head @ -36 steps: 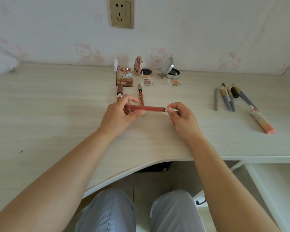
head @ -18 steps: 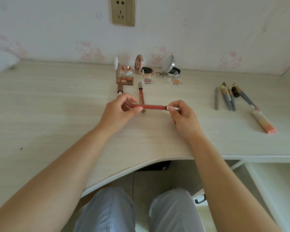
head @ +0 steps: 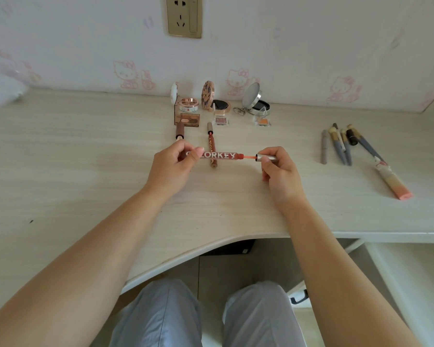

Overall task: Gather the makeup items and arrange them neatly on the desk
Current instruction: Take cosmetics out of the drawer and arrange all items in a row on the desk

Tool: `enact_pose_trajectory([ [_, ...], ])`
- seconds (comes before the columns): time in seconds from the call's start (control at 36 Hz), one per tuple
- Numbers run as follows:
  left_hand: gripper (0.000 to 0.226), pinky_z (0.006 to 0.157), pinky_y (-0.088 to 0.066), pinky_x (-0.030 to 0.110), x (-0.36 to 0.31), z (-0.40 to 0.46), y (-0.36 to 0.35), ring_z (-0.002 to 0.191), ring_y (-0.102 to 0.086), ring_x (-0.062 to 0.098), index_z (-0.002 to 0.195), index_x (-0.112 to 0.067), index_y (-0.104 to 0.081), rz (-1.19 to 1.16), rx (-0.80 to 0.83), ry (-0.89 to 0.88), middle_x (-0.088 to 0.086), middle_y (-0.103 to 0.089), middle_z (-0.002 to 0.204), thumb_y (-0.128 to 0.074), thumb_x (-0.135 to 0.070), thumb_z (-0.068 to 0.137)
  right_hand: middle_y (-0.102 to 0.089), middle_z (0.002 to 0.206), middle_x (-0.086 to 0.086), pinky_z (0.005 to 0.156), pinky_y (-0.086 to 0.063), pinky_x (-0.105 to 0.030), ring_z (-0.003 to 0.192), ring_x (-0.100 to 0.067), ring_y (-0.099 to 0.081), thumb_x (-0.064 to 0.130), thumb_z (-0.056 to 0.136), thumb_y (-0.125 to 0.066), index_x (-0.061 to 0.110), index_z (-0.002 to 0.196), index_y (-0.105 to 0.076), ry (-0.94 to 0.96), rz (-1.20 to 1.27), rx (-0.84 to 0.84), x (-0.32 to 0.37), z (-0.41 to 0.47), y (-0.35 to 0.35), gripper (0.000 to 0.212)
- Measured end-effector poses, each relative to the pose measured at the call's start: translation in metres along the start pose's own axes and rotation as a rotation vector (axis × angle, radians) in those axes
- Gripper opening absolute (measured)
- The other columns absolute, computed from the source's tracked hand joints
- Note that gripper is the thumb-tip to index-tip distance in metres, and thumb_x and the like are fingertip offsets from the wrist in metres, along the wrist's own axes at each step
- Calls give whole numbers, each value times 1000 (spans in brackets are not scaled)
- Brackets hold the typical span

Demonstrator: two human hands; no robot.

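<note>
The left hand [head: 172,166] curls its fingers round the red lip gloss tube [head: 217,155], held sideways just above the desk [head: 85,171]; the right hand [head: 277,169] pinches the silver cap [head: 266,157], a little apart from the tube, with a thin pink wand [head: 249,157] showing between them; a second lip gloss [head: 212,149] lies under the tube; compacts [head: 207,98] stand by the wall; brushes [head: 341,146] lie well off to the right.

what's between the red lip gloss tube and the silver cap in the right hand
In the head view, a thin pinkish wand bridges the gap from the tube, held by the left hand, to the cap pinched by the right hand.
</note>
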State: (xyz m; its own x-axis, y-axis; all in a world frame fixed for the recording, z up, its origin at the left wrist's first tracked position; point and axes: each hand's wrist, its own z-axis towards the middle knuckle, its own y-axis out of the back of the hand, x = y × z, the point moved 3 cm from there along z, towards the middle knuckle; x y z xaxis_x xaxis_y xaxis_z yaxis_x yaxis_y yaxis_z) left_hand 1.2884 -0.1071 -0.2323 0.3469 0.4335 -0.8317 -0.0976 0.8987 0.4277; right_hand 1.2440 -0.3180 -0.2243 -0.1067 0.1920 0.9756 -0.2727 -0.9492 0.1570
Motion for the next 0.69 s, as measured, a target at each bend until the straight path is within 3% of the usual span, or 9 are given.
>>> enact_pose_trajectory([
  [0.19, 17, 61, -39, 16, -1, -1, -1, 61, -51, 8, 72, -32, -56, -18, 40, 0, -8, -55, 62, -60, -37, 87, -41, 62, 1, 45, -33, -10, 55, -10, -36, 7, 97, -43, 21, 88, -53, 0, -30, 3, -2, 0, 0, 19],
  [0.33, 14, 66, -43, 29, -2, -2, -4, 65, -53, 12, 73, -31, -58, -7, 68, -9, -7, -56, 66, -64, -39, 84, -42, 65, 3, 47, -34, -8, 56, -9, -38, 9, 97, -43, 22, 90, -53, 6, -56, 8, -4, 1, 0, 17],
  [0.5, 9, 63, -37, 8, -8, -4, -3, 68, -53, -5, 85, -23, -68, 18, 58, -39, -15, -60, 75, -68, -32, 83, -39, 63, 0, 46, -33, -9, 55, -10, -35, 6, 97, -41, 23, 87, -51, -4, 14, 3, -4, 2, 1, 22],
  [0.61, 9, 72, -46, 24, -15, -5, -3, 78, -58, 6, 89, -33, -71, 123, 112, -122, -6, -67, 86, -70, -30, 80, -40, 63, -1, 54, -34, -18, 56, -12, -37, 4, 97, -39, 24, 83, -49, -38, 93, 1, -7, 7, 4, 26],
  [0.69, 15, 74, -49, 32, -26, -2, -2, 78, -59, 7, 94, -32, -74, 249, 161, -162, -13, -66, 85, -71, -35, 79, -40, 62, 0, 55, -32, -24, 55, -13, -36, 0, 96, -36, 22, 84, -48, -60, 174, -7, -6, 12, 5, 29],
])
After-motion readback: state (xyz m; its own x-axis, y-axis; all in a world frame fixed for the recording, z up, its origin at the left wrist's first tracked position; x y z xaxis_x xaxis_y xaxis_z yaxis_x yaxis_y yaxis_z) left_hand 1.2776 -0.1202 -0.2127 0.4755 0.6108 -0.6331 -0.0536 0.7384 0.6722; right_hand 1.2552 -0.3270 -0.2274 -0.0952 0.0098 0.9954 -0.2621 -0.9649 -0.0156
